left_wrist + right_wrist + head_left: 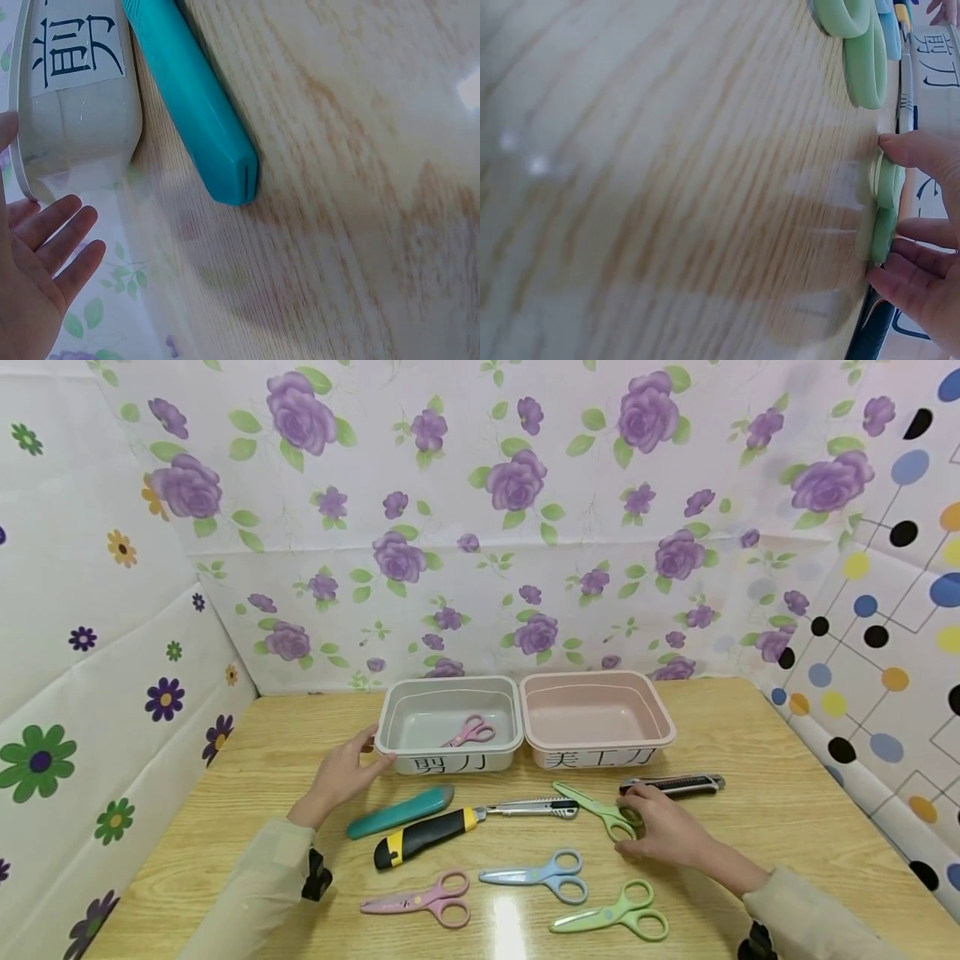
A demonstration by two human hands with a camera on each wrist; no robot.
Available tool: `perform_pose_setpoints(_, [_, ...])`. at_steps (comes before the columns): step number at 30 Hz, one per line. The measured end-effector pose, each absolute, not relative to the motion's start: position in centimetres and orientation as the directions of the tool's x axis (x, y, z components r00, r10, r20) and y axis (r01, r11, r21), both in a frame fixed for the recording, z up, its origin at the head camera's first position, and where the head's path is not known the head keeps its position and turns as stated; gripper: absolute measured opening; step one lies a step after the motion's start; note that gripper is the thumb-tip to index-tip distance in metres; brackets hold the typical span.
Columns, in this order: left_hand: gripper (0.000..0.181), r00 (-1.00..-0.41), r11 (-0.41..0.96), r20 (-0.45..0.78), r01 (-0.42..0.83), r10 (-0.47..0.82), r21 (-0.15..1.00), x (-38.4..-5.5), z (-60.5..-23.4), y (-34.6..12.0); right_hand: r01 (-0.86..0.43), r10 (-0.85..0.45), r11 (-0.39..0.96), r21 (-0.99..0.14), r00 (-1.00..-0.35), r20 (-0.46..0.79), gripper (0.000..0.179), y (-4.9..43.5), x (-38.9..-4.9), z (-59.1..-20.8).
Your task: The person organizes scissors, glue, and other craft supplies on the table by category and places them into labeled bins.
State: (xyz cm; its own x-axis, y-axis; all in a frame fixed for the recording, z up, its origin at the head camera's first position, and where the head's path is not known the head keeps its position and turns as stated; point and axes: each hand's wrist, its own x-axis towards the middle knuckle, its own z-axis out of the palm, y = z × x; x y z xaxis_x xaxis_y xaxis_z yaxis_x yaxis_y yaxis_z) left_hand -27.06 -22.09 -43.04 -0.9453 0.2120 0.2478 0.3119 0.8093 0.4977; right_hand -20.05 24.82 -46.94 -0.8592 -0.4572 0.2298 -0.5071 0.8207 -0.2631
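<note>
My left hand [341,781] rests at the left corner of a grey bin [447,762], thumb near its front rim and fingers relaxed along the side. Pink scissors [474,732] lie inside that bin. At the right, my right hand [663,827] holds the handles of green scissors [886,184] between thumb and fingers; their blades point toward the bins. Just beyond those fingers lies a black utility knife [686,784]. A teal cutter [199,101] is on the table below my left hand.
Beside the grey bin stands a pink bin [597,747]. Across the table lie a yellow-black utility knife [426,837], a silver utility knife [534,808], other pink scissors [405,902], blue scissors [525,876] and a second green pair of scissors [611,916]. Patterned cloth [465,610] hangs behind.
</note>
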Motion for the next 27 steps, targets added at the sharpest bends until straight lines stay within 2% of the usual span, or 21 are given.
perform_pose_setpoints(10, [0.072, -0.948, 0.805, 0.240, 0.307, 0.209, 0.508, -27.1, -43.2, -22.1, -0.489, -0.450, 0.814, -0.314, -0.872, 0.192, 0.051, 25.0, -20.1, -46.9])
perform_pose_setpoints(22, [0.071, -0.946, 0.804, 0.244, 0.311, 0.213, 0.506, -27.1, -42.9, -22.0, -0.475, -0.465, 0.824, -0.309, -0.878, 0.110, 0.050, 25.1, -20.6, -46.0])
perform_pose_setpoints(27, [0.071, -0.946, 0.803, 0.244, 0.311, 0.212, 0.509, -27.0, -42.9, -22.0, -0.480, -0.466, 0.822, -0.307, -0.876, 0.121, 0.049, 25.2, -20.5, -45.8])
